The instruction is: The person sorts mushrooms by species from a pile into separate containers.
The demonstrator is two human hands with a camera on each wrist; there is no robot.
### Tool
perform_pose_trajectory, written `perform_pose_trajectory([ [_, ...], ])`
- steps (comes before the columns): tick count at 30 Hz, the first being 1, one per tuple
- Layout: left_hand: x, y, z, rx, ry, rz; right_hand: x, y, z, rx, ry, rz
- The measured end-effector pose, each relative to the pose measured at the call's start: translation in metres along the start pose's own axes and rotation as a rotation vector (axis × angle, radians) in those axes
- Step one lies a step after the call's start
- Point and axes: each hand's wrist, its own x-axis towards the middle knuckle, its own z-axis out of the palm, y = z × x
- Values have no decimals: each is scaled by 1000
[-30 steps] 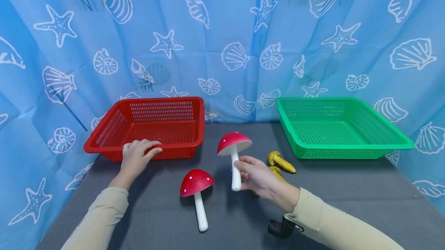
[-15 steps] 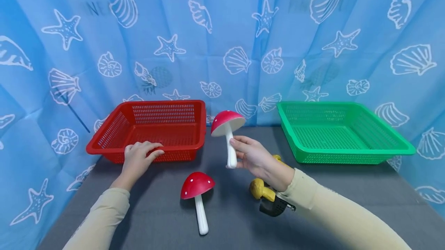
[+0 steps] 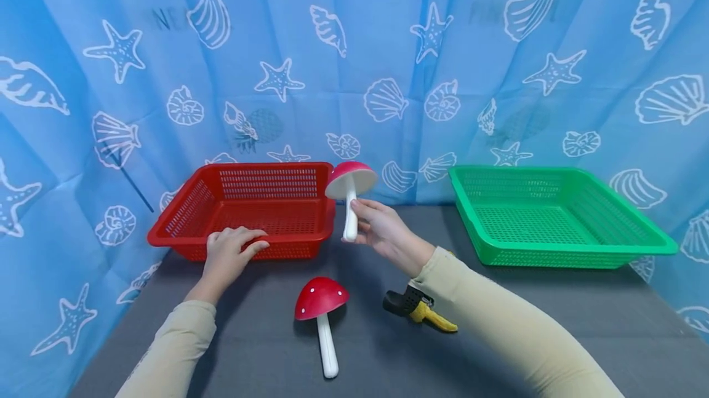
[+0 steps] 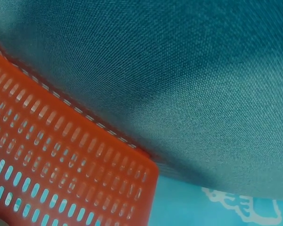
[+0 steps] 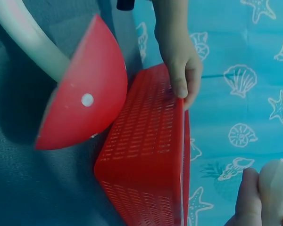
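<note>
My left hand (image 3: pixel 229 258) grips the front rim of the red plastic basket (image 3: pixel 293 249); in the right wrist view its thumb lies outside the wall and its fingers inside. Held upright by the stem in my right hand (image 3: pixel 386 230) is a toy mushroom (image 3: pixel 352 178) with a red cap and white stem. The cap overlaps the basket's right front corner in the head view. A second red-capped mushroom (image 3: pixel 322 299) lies on the grey tabletop, nearer to me. The right wrist view shows that one's white-dotted cap (image 5: pixel 92 89) up close, and the held white stem (image 5: pixel 276 188) at its lower right.
A green basket (image 3: pixel 576 256) stands at the back right. Under my right forearm, partly hidden, lies a yellow toy mushroom (image 3: pixel 437 319), beside the black wrist camera (image 3: pixel 400 302). A blue curtain (image 3: pixel 343 78) with shell prints hangs behind the baskets.
My right hand has carried the mushroom up, away from me and to the left, toward the red basket. The left hand keeps its place on the rim. The head view has shifted slightly.
</note>
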Motion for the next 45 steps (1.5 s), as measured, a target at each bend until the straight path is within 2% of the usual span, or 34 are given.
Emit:
perform_pose_trajectory([
  [5,0,3,1,4,-12,-14,13,1,7,5,17,-10],
  [11,2,5,6,8,6,17,28,1,16,35,20,-36],
  [15,4,4,8,-8,13,42,39,1,25,48,48,-64],
  [22,5,4,7,-10,15,28,52,3,33,18,112,-83],
  [30,2,2,6,-1,23,50,39,9,19,11,94,-69],
  [38,2,1,4,-10,4,22,19,16,-3,14,84,-42],
  [45,1,1,1,12,11,-1,-3,23,-25,22,35,-29],
])
